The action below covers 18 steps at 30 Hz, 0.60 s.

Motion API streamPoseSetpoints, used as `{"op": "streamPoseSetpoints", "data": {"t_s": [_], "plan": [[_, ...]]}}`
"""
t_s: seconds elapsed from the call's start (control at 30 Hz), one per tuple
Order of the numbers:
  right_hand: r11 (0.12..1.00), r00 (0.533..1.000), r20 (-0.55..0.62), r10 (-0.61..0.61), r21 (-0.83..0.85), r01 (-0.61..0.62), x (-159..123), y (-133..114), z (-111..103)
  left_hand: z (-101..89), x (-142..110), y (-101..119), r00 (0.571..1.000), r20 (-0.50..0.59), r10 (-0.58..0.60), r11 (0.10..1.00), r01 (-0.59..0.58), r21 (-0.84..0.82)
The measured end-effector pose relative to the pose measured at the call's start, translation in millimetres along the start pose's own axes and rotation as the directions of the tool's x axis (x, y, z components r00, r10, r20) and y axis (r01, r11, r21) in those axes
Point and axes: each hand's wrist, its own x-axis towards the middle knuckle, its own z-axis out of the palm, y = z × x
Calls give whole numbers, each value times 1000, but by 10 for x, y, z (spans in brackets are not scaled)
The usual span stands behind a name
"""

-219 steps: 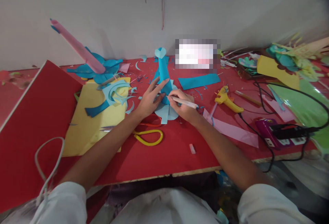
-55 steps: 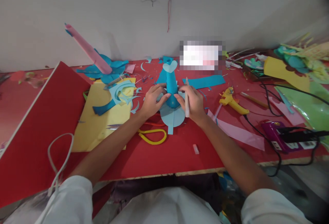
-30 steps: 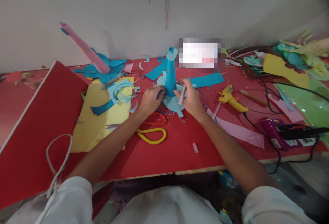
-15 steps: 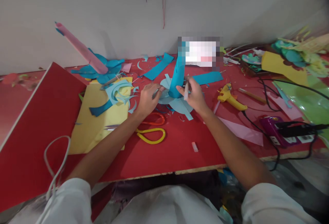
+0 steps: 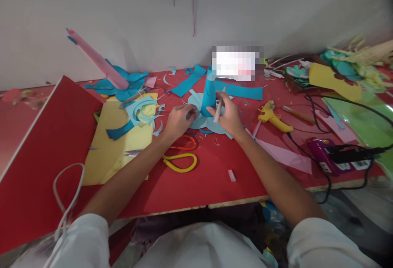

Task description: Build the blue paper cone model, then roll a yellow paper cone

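Observation:
A blue paper cone [image 5: 209, 91] stands upright on a light blue paper disc [image 5: 218, 126] in the middle of the red table [image 5: 199, 182]. My right hand [image 5: 226, 117] is closed on a white pen [image 5: 218, 110] and its fingertips press the cone's base from the right. My left hand [image 5: 178, 120] has its fingers curled on the disc's left edge next to the cone's foot. What lies under those fingers is hidden.
Yellow and orange scissors [image 5: 181, 159] lie just below my hands. A yellow sheet with blue cuttings [image 5: 121, 141] and a red board [image 5: 39, 153] are at left. At right are a yellow glue gun [image 5: 272, 116], a purple power strip with black cables [image 5: 334, 157] and pink paper [image 5: 282, 155].
The cone, tilted to the right half a second ago, now stands more upright. Both hands stay at its base, the pen still in my right hand.

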Motion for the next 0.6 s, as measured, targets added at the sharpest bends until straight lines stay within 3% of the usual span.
{"op": "streamPoseSetpoints", "data": {"t_s": [0.13,0.23,0.4,0.5,0.6], "plan": [[997,1000,-12,28,-66,-29,-1,19,-10,-43,8,54,999,-31,22,994,-25,-102],[999,999,-37,15,-49,-17,10,44,-12,-110,17,97,985,-171,-32,979,-3,-204],[999,998,-54,-29,13,30,31,24,-48,-198,18,113,918,-374,-134,969,42,-244],[998,999,13,-47,35,47,29,-21,-62,-200,6,109,925,-366,-99,971,9,-239],[996,990,123,-62,71,54,12,-66,-51,-186,-3,124,971,-238,-35,964,-30,-264]]}}
